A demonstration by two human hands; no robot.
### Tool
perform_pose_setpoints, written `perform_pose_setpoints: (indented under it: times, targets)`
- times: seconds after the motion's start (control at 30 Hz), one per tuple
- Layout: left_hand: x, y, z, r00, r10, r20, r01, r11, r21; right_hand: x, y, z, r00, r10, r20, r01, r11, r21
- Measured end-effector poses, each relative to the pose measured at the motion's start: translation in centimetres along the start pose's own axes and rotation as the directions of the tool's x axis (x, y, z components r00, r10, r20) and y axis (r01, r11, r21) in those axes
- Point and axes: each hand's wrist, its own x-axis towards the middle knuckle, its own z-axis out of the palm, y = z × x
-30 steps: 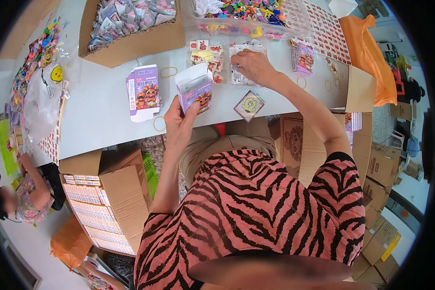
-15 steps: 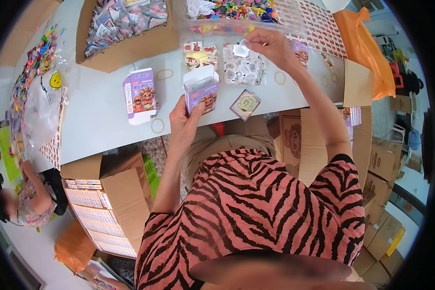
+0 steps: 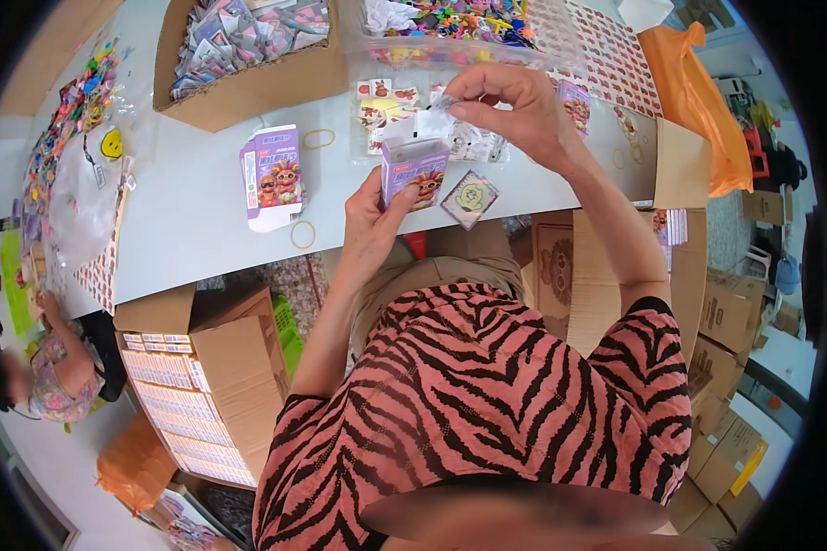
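Observation:
My left hand [image 3: 368, 219] grips a small purple printed box [image 3: 415, 180] upright near the table's front edge, its top flaps raised and its mouth uncovered. Just above that mouth, my right hand [image 3: 516, 112] pinches a small clear-and-white packet [image 3: 442, 105] between thumb and fingertips. Partly hidden behind the box and my right hand lies a pile of similar white packets [image 3: 482, 147]. A square card with a yellow figure [image 3: 470, 199] rests on the table right of the box. Behind the box sits a bag of small printed stickers [image 3: 377, 112].
Flattened purple boxes [image 3: 274, 179] lie to the left, beside rubber bands [image 3: 302, 235]. A carton of small packets [image 3: 248, 101] and a clear tray of colourful trinkets [image 3: 459, 46] stand at the back. Open cartons [image 3: 239, 386] flank my legs. Another person [image 3: 60, 372] sits at far left.
My right hand has brought the packet left and slightly down, from over the packet pile to above the box. My left hand has shifted the box slightly right.

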Motion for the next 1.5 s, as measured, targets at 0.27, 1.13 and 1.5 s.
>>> perform_pose_setpoints:
  times: [0.27,1.13,1.5]
  targets:
    - [0.2,0.5,0.4,0.999,-0.010,0.036,0.012,0.999,-0.031,-0.2,-1.5,0.6,0.991,-0.059,0.123,0.070,0.994,-0.089]
    - [-0.8,2.1,-0.1,0.999,0.018,-0.027,-0.020,0.998,-0.063,-3.9,1.2,6.0,0.997,0.000,-0.082,0.017,0.980,0.200]
    - [-4.0,1.2,0.4,0.966,0.253,-0.063,-0.230,0.941,0.246,-6.4,0.9,4.7,0.993,0.106,0.051,-0.115,0.969,0.219]
